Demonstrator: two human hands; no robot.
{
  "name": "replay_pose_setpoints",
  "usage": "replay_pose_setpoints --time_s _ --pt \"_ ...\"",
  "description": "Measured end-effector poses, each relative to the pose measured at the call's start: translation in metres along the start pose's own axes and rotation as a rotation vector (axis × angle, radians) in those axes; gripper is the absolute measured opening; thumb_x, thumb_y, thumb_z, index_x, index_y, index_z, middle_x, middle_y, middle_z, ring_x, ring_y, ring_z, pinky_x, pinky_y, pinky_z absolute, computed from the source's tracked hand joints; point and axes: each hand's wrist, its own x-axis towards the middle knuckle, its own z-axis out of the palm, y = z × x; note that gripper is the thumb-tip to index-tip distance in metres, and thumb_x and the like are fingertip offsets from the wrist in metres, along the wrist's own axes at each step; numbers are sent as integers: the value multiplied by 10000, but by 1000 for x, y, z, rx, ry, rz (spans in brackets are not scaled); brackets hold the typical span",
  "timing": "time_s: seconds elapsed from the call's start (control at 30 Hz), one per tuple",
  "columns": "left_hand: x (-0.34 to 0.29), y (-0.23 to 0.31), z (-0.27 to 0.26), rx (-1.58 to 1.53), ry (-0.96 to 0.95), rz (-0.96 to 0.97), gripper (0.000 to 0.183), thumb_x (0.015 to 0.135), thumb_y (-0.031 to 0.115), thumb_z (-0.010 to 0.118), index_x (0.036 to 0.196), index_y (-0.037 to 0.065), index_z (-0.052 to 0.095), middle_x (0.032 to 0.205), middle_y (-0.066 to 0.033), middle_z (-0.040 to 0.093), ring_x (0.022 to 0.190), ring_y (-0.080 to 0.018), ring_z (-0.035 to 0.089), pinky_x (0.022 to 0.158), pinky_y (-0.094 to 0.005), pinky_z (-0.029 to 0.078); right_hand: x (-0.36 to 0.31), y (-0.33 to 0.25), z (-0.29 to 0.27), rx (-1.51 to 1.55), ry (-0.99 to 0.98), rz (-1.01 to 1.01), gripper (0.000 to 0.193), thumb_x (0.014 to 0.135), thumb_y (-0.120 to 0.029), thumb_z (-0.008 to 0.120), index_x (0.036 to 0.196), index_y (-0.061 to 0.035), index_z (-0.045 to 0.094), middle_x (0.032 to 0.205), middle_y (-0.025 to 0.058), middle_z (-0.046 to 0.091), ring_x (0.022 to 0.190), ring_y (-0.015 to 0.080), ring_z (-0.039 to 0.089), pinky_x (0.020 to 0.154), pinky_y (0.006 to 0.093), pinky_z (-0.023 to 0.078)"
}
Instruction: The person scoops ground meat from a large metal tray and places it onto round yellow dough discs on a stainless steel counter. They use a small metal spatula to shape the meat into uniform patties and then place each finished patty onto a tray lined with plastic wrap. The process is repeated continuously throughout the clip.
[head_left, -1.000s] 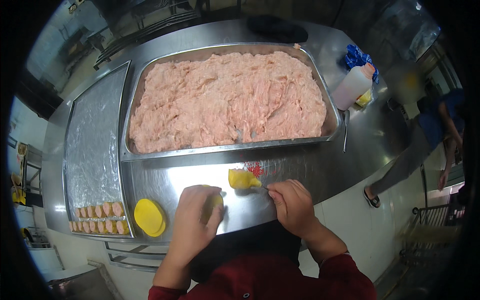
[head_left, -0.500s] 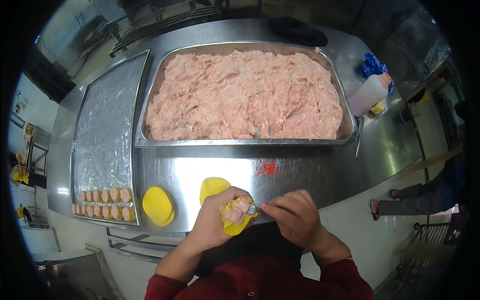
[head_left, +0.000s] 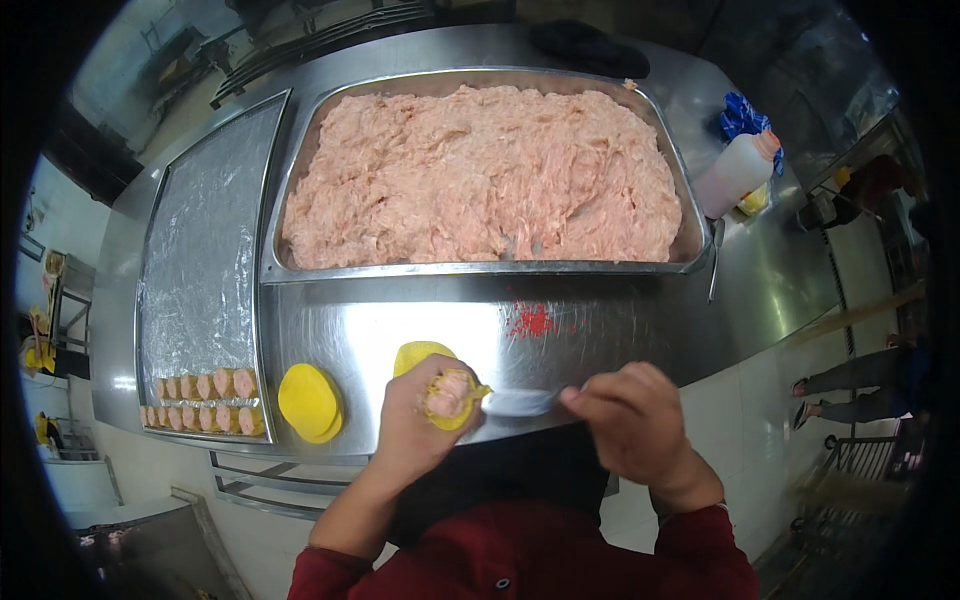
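Note:
My left hand (head_left: pixel 408 425) is wrapped round a meat-filled dumpling (head_left: pixel 450 393), its yellow wrapper gathered about pink minced filling that shows at the top. In my right hand (head_left: pixel 635 420) is a flat metal spatula (head_left: pixel 522 402), slightly blurred, its blade pointing left with the tip by the wrapper's edge. Just beyond my left hand lie round yellow wrappers (head_left: pixel 422 355), partly hidden by it. A stack of wrappers (head_left: pixel 308 402) sits farther left on the steel table. Pink minced meat (head_left: pixel 480 180) fills a big metal pan (head_left: pixel 480 268) in front of me.
At the left, a plastic-lined tray (head_left: pixel 205 260) holds two rows of dumplings (head_left: pixel 205 402) at its near end. Red bits (head_left: pixel 532 320) lie scattered on the table. To the right stand a bottle (head_left: pixel 738 175), a blue bag (head_left: pixel 742 115) and a metal utensil (head_left: pixel 716 260). Another person's legs (head_left: pixel 860 390) show farther right.
My right hand has drawn the spatula rightward, off the filling, so its blade now shows. The dumpling in my left hand has moved slightly left and up, its wrapper closed in more tightly.

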Motion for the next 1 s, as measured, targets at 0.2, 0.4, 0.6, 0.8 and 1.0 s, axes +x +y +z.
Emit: replay_pose_setpoints --time_s 0.2,0.4,0.6,0.8,1.0 --pt "-4 2 11 136 67 80 303 766 25 874 937 38 624 847 -63 716 779 -121 686 724 -275 542 0 -11 33 -9 -99 -62 344 857 -66 686 1200 -68 717 948 27 618 737 203 578 631 355 463" --pt "0 -3 13 275 198 235 251 779 45 879 869 36 645 750 -56 697 660 -120 667 634 -268 525 6 -10 3 76 -65 100 229 847 -68 704 1072 -61 745 825 51 618 717 236 613 651 374 481" --pt "-6 -1 14 124 27 213 240 761 39 883 908 43 694 773 -62 713 667 -140 678 644 -271 530 13 7 6 448 -13 339 127 897 -181 746 889 -56 723 717 84 597 627 261 583 636 378 439" --pt "-3 6 15 139 -26 338 262 729 46 884 916 38 700 812 -63 733 700 -154 691 661 -286 530 16 3 42 342 38 210 285 806 -251 861 717 -64 665 645 44 580 573 226 554 620 360 420" --pt "-3 3 10 219 -37 280 252 708 49 872 898 28 707 883 -86 742 754 -176 715 673 -292 537 16 12 51 260 59 176 316 773 -256 896 681 -73 655 618 42 577 542 215 558 584 337 419"
